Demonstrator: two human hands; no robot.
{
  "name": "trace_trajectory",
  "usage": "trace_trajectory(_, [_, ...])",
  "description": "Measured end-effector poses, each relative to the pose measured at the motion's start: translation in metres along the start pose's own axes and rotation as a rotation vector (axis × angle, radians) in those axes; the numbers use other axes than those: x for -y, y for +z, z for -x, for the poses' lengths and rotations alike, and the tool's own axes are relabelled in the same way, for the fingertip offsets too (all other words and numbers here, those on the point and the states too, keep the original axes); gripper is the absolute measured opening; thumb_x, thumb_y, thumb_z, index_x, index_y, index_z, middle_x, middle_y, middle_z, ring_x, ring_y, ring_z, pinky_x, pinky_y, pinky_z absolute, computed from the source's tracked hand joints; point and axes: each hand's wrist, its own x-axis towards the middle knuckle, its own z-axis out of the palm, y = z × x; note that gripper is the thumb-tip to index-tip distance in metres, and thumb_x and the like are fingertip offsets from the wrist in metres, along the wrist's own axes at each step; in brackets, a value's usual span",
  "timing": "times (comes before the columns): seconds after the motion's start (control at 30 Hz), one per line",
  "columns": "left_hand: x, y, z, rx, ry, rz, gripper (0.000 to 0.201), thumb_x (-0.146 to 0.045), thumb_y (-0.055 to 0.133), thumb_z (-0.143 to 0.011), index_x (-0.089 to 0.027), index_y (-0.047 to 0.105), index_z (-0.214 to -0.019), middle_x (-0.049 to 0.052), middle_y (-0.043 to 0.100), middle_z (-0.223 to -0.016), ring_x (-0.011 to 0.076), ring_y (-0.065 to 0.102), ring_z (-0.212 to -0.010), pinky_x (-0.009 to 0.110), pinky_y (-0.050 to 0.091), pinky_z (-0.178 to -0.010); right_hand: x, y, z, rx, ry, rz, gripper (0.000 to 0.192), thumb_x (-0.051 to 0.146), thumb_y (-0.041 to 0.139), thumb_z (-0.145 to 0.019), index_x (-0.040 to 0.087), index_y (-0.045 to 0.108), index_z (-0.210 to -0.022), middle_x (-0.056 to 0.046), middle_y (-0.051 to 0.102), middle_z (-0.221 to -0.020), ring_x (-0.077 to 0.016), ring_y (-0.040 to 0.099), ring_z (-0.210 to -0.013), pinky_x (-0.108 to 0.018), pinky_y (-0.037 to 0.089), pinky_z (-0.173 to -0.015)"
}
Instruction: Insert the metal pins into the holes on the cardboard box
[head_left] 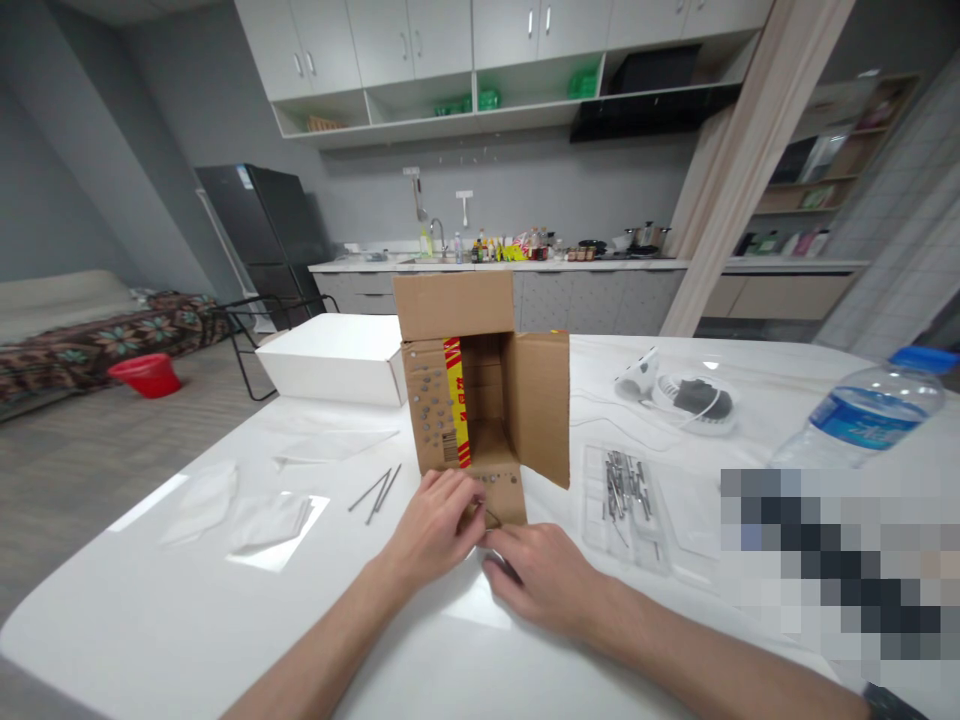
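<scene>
An open cardboard box (pixel 435 400) lies on its side with its opening towards me. Several grey nail heads dot its left flap, and a few more show along its lower flap (pixel 514 508). At that lower flap my left hand (pixel 444 520) is closed in a pinch on a thin nail (pixel 492 516), which the fingers partly hide. My right hand (pixel 544 575) is closed at the flap's near edge, index finger on the cardboard and thumb below it. Three long nails (pixel 384 494) lie left of the box. To its right is a clear compartment case (pixel 592 515) holding several nails.
Behind the box's left side stands a white box (pixel 330 365). White tissues (pixel 270 522) lie on the left of the white table (pixel 187 610). On the right are a white corded device (pixel 694 400) and a water bottle (pixel 862 415). A pixelated patch covers the right edge.
</scene>
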Motion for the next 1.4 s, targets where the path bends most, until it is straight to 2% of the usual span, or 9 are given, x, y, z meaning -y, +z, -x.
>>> trace_trajectory(0.23, [0.001,-0.002,0.003,0.15,0.033,-0.027,0.007,-0.014,0.049,-0.086,-0.02,0.05,-0.083,0.001,0.059,-0.08,0.0175,0.054,-0.079,0.034,0.037,-0.076,0.0,0.0,0.0,0.005,0.009,0.03,0.017,0.025,0.046,-0.092,0.019,0.062,-0.093,-0.004,0.07,-0.087,-0.0168,0.064,-0.075,-0.027,0.038,-0.065])
trace_trajectory(0.4, [0.002,-0.006,0.001,0.225,0.058,-0.035,0.009,-0.013,0.049,-0.084,-0.02,0.05,-0.078,0.001,0.059,-0.078,0.018,0.054,-0.08,0.034,0.037,-0.075,-0.001,0.001,0.0,-0.004,0.001,0.021,0.016,0.026,0.046,-0.092,0.019,0.061,-0.094,-0.003,0.07,-0.086,-0.0163,0.063,-0.075,-0.026,0.037,-0.065])
trace_trajectory(0.87, [0.002,-0.009,0.002,0.257,0.072,-0.047,0.01,-0.011,0.053,-0.078,-0.02,0.055,-0.077,0.001,0.06,-0.079,0.0175,0.054,-0.079,0.033,0.038,-0.074,0.0,-0.001,0.0,0.003,0.003,0.019,0.017,0.026,0.046,-0.093,0.02,0.061,-0.095,-0.002,0.069,-0.084,-0.0152,0.063,-0.074,-0.026,0.038,-0.065])
trace_trajectory(1.13, [0.003,-0.008,0.003,0.269,0.073,-0.067,0.01,-0.011,0.052,-0.08,-0.02,0.056,-0.078,0.002,0.06,-0.08,0.0177,0.054,-0.08,0.034,0.038,-0.074,-0.001,0.001,0.001,-0.007,-0.002,0.009,0.018,0.027,0.046,-0.093,0.02,0.062,-0.098,-0.003,0.07,-0.086,-0.0158,0.063,-0.076,-0.026,0.039,-0.066])
trace_trajectory(1.4, [0.004,-0.006,0.003,0.189,0.046,-0.077,0.012,-0.015,0.048,-0.088,-0.02,0.058,-0.087,0.004,0.061,-0.087,0.0195,0.055,-0.086,0.035,0.04,-0.075,0.001,-0.001,0.0,-0.002,0.009,0.008,0.02,0.027,0.046,-0.093,0.021,0.063,-0.1,-0.003,0.07,-0.086,-0.0166,0.064,-0.076,-0.026,0.04,-0.067])
